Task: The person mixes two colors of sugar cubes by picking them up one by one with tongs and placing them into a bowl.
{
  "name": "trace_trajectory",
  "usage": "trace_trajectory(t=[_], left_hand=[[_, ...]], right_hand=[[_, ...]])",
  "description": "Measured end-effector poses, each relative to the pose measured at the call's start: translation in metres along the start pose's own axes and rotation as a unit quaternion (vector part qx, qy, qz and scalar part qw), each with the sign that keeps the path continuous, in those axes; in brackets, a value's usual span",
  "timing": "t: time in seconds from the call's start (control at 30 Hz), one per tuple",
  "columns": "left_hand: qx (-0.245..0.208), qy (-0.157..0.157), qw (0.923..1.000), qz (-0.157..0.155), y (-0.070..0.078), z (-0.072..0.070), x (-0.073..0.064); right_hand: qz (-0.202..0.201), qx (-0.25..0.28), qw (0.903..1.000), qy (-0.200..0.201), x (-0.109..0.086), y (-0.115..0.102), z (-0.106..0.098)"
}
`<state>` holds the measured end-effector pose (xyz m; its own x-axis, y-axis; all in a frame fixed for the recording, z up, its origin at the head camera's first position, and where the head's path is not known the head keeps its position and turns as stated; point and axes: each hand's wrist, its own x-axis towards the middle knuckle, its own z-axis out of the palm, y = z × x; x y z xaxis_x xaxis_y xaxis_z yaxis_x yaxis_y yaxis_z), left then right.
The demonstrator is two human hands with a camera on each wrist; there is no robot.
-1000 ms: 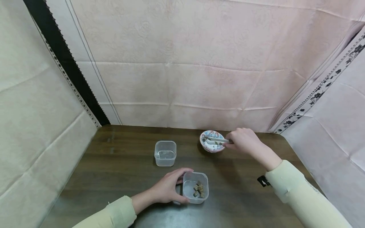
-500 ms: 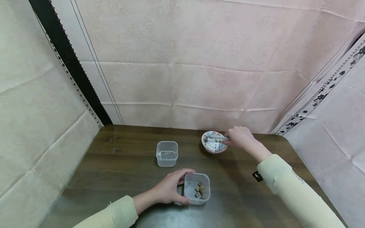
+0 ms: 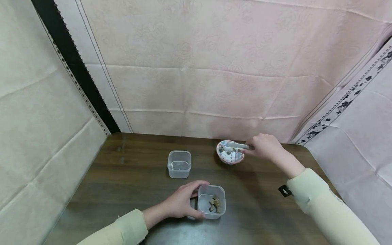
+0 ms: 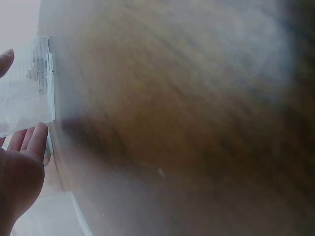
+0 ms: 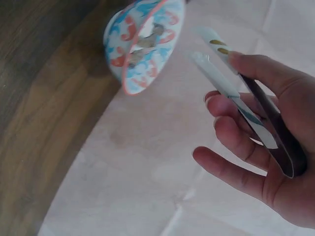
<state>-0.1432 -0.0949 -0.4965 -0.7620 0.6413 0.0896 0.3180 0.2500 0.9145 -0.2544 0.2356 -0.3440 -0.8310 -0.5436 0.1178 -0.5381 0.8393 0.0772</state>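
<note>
Hands (image 3: 182, 202) (image 3: 264, 146) apart, right farther forward

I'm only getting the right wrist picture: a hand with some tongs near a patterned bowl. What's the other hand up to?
Observer: The left hand is holding a clear container at its side.
Visitor: Oh! Is there anything inside it?
Observer: Yes, the head view shows several small brownish cubes in it.
</note>
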Motion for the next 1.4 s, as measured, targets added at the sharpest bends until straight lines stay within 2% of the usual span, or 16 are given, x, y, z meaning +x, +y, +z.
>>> trace_trajectory(t=[0.23, 0.37, 0.53, 0.67, 0.97, 1.2, 1.4], left_hand=[[0.004, -0.002, 1.0, -0.001, 0.001, -0.002, 0.001], [0.005, -0.001, 1.0, 0.0, 0.002, -0.004, 0.001], [0.001, 0.002, 1.0, 0.003, 0.001, -0.004, 0.001], [0.001, 0.003, 1.0, 0.004, -0.001, -0.004, 0.002], [0.01, 0.004, 0.9999, 0.004, -0.001, -0.003, 0.002], [0.009, 0.006, 0.9999, 0.007, 0.0, -0.002, 0.002], [0.011, 0.004, 0.9999, 0.009, -0.001, -0.001, 0.001]], right_hand=[[-0.044, 0.048, 0.9978, 0.015, -0.028, -0.027, -0.027], [-0.082, 0.076, 0.9937, 0.006, -0.042, -0.044, -0.038], [-0.125, 0.09, 0.988, -0.017, -0.053, -0.062, -0.042], [-0.142, 0.093, 0.9849, -0.037, -0.059, -0.074, -0.038], [-0.158, 0.062, 0.983, -0.07, -0.062, -0.095, -0.019], [-0.178, 0.011, 0.9826, -0.054, -0.058, -0.109, -0.006], [-0.175, -0.041, 0.982, -0.059, -0.053, -0.123, 0.0]])
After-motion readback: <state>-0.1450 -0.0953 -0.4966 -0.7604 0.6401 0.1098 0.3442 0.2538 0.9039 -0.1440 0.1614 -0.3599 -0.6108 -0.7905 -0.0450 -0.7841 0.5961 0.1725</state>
